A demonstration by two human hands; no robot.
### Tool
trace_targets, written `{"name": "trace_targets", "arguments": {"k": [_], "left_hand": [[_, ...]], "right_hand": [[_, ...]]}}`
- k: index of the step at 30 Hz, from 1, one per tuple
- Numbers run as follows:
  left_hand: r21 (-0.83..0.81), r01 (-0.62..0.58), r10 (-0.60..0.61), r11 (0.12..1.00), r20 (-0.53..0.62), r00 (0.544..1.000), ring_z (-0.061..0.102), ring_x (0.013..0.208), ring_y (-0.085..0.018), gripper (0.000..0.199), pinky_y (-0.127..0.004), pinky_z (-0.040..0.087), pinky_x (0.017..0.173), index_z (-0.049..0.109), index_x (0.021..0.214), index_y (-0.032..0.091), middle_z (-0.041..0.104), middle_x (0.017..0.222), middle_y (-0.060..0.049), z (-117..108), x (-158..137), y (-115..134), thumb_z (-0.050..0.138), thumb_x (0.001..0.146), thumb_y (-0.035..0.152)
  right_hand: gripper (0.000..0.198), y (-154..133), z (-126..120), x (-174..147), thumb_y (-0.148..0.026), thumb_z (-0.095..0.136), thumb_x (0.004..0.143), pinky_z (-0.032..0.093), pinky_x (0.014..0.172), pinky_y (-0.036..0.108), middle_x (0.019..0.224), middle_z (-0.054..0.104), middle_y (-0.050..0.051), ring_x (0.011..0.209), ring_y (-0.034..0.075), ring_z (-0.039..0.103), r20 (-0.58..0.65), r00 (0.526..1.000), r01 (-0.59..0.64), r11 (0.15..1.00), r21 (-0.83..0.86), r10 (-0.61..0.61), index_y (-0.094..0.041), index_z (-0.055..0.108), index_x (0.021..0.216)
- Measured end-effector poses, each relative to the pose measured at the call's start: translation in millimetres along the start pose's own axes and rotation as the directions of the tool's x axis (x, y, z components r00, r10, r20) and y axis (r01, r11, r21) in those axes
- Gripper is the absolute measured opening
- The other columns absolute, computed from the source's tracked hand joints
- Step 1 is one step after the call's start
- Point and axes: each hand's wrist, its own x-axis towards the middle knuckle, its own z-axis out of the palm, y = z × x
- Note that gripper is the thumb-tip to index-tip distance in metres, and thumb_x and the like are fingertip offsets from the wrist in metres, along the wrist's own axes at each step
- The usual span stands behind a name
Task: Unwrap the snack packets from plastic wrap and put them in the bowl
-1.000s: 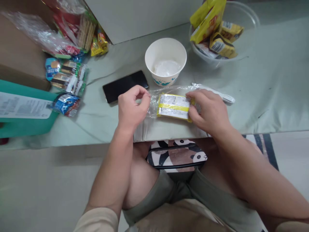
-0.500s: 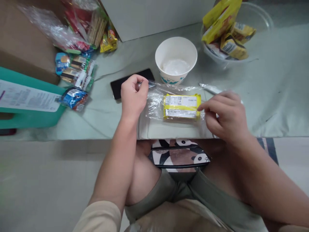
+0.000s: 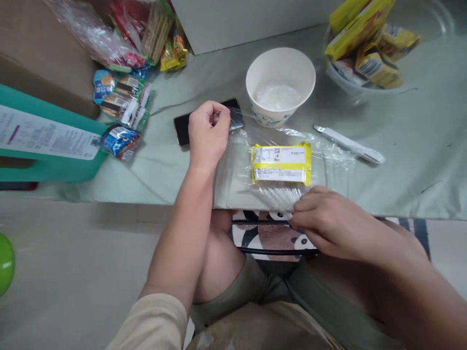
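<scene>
Two closed grips, left hand (image 3: 208, 132) and right hand (image 3: 326, 221), pinch clear film (image 3: 274, 197) around a yellow packet (image 3: 280, 165).

Softly, rather dimly lit; glinting in streaks on the clear film (image 3: 279, 196); blurred along the right forearm (image 3: 404, 260); stretched toward the edges.

Indoor room, cloth-covered snack table (image 3: 412, 131)
</scene>
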Motion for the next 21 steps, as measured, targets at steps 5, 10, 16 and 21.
{"name": "trace_targets", "arguments": {"k": [5, 10, 16, 21], "left_hand": [[0.1, 0.013, -0.009, 0.995, -0.041, 0.999, 0.053, 0.062, -0.013, 0.019, -0.028, 0.038, 0.058, 0.061, 0.077, 0.023, 0.055, 0.066, 0.003, 1, -2, -2, 0.062, 0.095, 0.028], [0.173, 0.03, -0.01, 0.984, -0.116, 0.993, 0.054, 0.065, -0.014, 0.009, -0.031, 0.041, 0.061, 0.061, 0.087, 0.026, 0.053, 0.066, 0.003, -16, -12, 3, 0.068, 0.091, 0.027], [0.222, -0.364, 0.325, 0.905, 0.194, 0.926, 0.06, 0.11, -0.027, 0.015, -0.044, 0.049, 0.096, 0.065, 0.09, 0.024, 0.066, 0.111, -0.008, -22, -63, 57, 0.076, 0.086, 0.034], [0.291, -0.404, 0.233, 0.867, 0.48, 0.846, 0.052, 0.131, -0.039, 0.013, -0.056, 0.043, 0.107, 0.07, 0.08, 0.022, 0.063, 0.137, -0.01, -16, -86, 73, 0.081, 0.078, 0.029]], "right_hand": [[0.027, -4, -1, -3, -0.031, 0.039, 0.099, 0.027, 0.059, 0.031, 0.064, 0.064, 0.003, 0.057, 0.02, 0.056, 0.142, 0.911, -0.36, 0.915, -0.179, 0.387, -0.022, 0.065, 0.099], [0.031, -3, -7, -6, -0.043, 0.038, 0.1, 0.024, 0.057, 0.03, 0.067, 0.065, 0.004, 0.059, 0.021, 0.058, 0.173, 0.829, -0.502, 0.843, -0.192, 0.532, -0.025, 0.063, 0.098], [0.039, -2, -14, -10, -0.045, 0.035, 0.099, 0.033, 0.061, 0.032, 0.074, 0.071, 0.005, 0.065, 0.022, 0.062, 0.147, 0.797, -0.579, 0.81, -0.093, 0.586, -0.028, 0.07, 0.099], [0.045, 12, -16, -18, -0.042, 0.041, 0.095, 0.03, 0.055, 0.032, 0.072, 0.072, 0.009, 0.063, 0.026, 0.061, -0.152, 0.655, -0.754, 0.63, -0.184, 0.74, -0.026, 0.077, 0.115]]}}
